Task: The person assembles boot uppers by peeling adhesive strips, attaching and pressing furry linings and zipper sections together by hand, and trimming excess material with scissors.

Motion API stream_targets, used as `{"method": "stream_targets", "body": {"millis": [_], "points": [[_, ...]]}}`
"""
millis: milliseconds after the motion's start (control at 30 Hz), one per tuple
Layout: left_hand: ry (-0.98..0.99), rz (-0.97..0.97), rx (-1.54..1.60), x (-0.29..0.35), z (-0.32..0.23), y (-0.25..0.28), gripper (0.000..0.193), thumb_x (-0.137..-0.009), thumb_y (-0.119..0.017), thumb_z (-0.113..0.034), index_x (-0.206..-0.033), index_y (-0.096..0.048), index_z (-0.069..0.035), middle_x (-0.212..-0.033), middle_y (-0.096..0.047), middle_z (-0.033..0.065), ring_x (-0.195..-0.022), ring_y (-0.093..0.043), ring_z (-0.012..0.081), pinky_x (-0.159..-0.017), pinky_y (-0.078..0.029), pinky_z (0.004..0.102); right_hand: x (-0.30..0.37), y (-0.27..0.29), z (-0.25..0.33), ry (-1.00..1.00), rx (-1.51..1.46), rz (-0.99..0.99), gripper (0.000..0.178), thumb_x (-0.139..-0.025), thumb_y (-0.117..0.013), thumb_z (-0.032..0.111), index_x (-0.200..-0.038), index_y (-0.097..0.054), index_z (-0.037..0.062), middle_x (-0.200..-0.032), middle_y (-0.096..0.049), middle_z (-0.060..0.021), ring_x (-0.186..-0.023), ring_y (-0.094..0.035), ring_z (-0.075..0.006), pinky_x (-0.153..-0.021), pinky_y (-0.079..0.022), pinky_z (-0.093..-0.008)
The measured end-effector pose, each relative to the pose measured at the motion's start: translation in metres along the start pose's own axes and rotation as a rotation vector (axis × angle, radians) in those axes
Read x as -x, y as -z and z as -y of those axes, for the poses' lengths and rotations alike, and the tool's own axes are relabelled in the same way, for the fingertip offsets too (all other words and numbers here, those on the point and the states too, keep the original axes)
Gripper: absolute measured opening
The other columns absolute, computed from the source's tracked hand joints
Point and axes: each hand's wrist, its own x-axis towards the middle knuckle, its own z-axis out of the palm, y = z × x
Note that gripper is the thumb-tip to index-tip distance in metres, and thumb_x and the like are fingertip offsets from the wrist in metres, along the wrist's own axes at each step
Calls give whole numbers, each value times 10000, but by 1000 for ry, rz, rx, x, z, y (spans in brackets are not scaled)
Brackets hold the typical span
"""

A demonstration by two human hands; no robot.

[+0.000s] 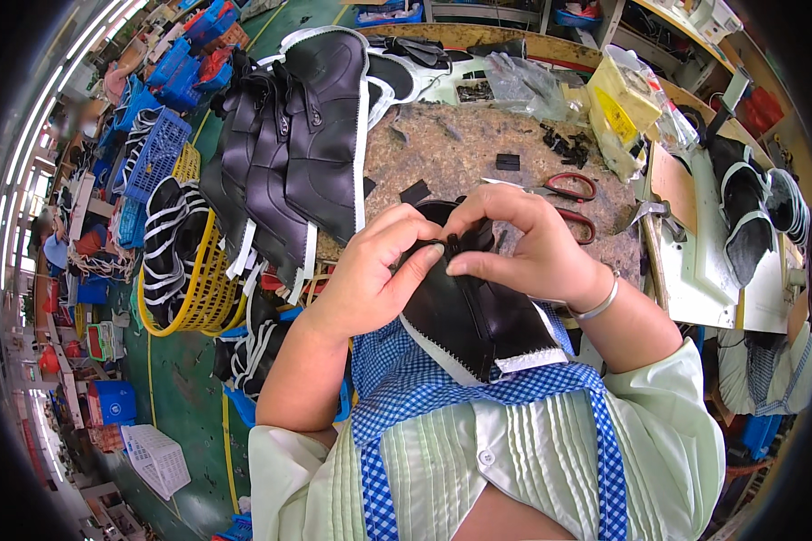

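A black leather boot upper (438, 320) with a white zigzag-cut lining edge lies over my lap at the near edge of the workbench. A dark, zip-like strip runs down its middle. My left hand (370, 275) is closed, thumb and forefinger pinching the upper's far end. Close beside it, my right hand (528, 239) pinches the same end, its forefinger bent and its thumb toward the left thumb. My fingers partly hide the small dark piece between them. Just beyond my hands, small black rectangular patches (415, 191) lie on the bench.
Stacked black boot uppers (325, 149) stand at the bench's left. Red-handled scissors (571, 187) lie right of my hand, near a heap of small black bits (566, 144). A yellow basket (203, 302) of striped pieces is at left; a white work surface (699, 270) is at right.
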Motion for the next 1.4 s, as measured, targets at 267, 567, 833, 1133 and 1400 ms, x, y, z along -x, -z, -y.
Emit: {"method": "stream_targets", "body": {"millis": [267,567,833,1133,1400], "points": [[126,-168,-76,-31,20,-16,147,-933,-568,-78,-832,-591,26,-747,-529,59,-726,-530,140,-672,-419,264,12,-5,-5,611,810,-180,299,-632,-674,74,-922,-674,0,-956,-640,-106,-901,-628,-266,-783,-514,-340],[34,-66,-198,-82,65,-45,176,-884,-632,-159,-826,-647,7,-781,-595,153,-733,-602,334,-657,-465,380,34,-8,-24,456,647,-149,222,-634,-699,51,-848,-650,18,-890,-618,-111,-901,-648,-281,-774,-540,-371],[9,-25,-428,-92,112,-62,180,-846,-669,-192,-783,-671,-23,-802,-619,138,-817,-607,338,-722,-478,430,46,-30,-45,121,433,-99,121,-734,-707,54,-837,-650,26,-902,-644,-102,-805,-652,-274,-697,-535,-368],[-310,-388,-345,30,33,-34,230,-684,-777,-63,-775,-565,-59,-661,-534,51,-541,-524,203,-468,-412,308,45,-34,-59,-164,182,-271,88,-781,-715,62,-831,-663,11,-812,-640,-120,-725,-635,-284,-648,-514,-350],[154,-384,-239,84,45,-84,246,-714,-744,25,-929,-633,-23,-747,-589,58,-599,-576,166,-549,-470,270,40,-51,-61,-150,227,-244,122,-739,-731,2,-824,-645,-15,-961,-518,-116,-718,-607,-212,-630,-524,-296]]}}
